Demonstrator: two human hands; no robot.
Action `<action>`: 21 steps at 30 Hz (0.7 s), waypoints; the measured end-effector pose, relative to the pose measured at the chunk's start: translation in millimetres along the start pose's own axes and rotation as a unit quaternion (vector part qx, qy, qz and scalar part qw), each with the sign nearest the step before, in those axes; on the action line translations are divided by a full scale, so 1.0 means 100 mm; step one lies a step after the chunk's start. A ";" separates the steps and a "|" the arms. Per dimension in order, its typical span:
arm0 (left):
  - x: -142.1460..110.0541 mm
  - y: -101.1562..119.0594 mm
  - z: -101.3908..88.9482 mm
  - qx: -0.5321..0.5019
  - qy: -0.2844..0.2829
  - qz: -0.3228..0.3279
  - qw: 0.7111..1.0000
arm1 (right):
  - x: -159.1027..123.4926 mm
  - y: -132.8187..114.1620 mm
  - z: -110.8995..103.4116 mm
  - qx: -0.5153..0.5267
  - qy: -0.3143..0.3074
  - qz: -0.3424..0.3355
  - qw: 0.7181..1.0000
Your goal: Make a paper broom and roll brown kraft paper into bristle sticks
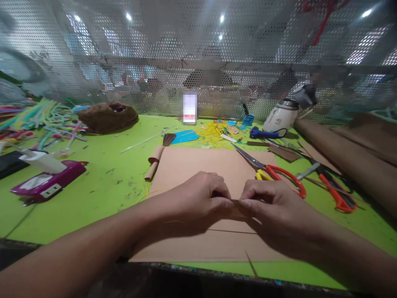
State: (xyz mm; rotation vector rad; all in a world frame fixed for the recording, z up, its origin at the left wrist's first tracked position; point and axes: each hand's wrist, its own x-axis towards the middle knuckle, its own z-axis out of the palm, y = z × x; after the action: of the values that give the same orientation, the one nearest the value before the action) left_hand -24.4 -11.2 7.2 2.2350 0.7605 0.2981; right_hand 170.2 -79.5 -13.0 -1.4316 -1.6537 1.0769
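Note:
My left hand (pixel 198 198) and my right hand (pixel 269 205) meet above a sheet of brown cardboard (pixel 198 165) on the green table (pixel 93 190). Both hands are closed, fingertips pinched together on a small brown paper piece (pixel 236 210) held between them. Most of that piece is hidden by my fingers. Red-handled scissors (pixel 273 174) lie on the cardboard's right edge, just beyond my right hand. A rolled brown paper broom (pixel 156 159) lies at the cardboard's left edge.
A purple tape dispenser (pixel 49 182) sits at the left, coloured pipe cleaners (pixel 40 118) behind it. Orange-handled cutters (pixel 336 192), brown paper rolls (pixel 344 157), a blue glue gun (pixel 263 133) and yellow shreds (pixel 214 132) lie to the right and back. A mesh wall (pixel 198 49) closes the far side.

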 end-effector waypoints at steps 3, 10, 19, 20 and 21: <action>-0.01 -0.08 0.00 -0.082 -0.020 -0.055 0.995 | 0.00 0.03 -0.01 0.042 0.005 0.008 0.999; -0.02 -0.11 0.02 -0.129 -0.024 -0.090 0.987 | 0.02 0.01 -0.09 -0.003 -0.018 -0.036 0.999; -0.01 -0.13 0.01 -0.061 -0.026 -0.086 0.994 | 0.02 -0.02 -0.06 -0.127 -0.014 -0.059 0.990; -0.01 -0.12 0.01 -0.057 -0.029 -0.080 0.995 | 0.02 -0.03 -0.05 -0.127 -0.013 -0.063 0.990; -0.01 -0.11 0.00 -0.051 -0.034 -0.067 0.996 | 0.01 -0.04 -0.04 -0.124 -0.018 -0.069 0.990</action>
State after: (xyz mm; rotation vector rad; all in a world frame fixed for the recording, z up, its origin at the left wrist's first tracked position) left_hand -29.3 -5.8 -0.6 2.0764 0.8349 0.1904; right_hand 171.9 -77.6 -7.9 -1.4329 -1.9361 0.8477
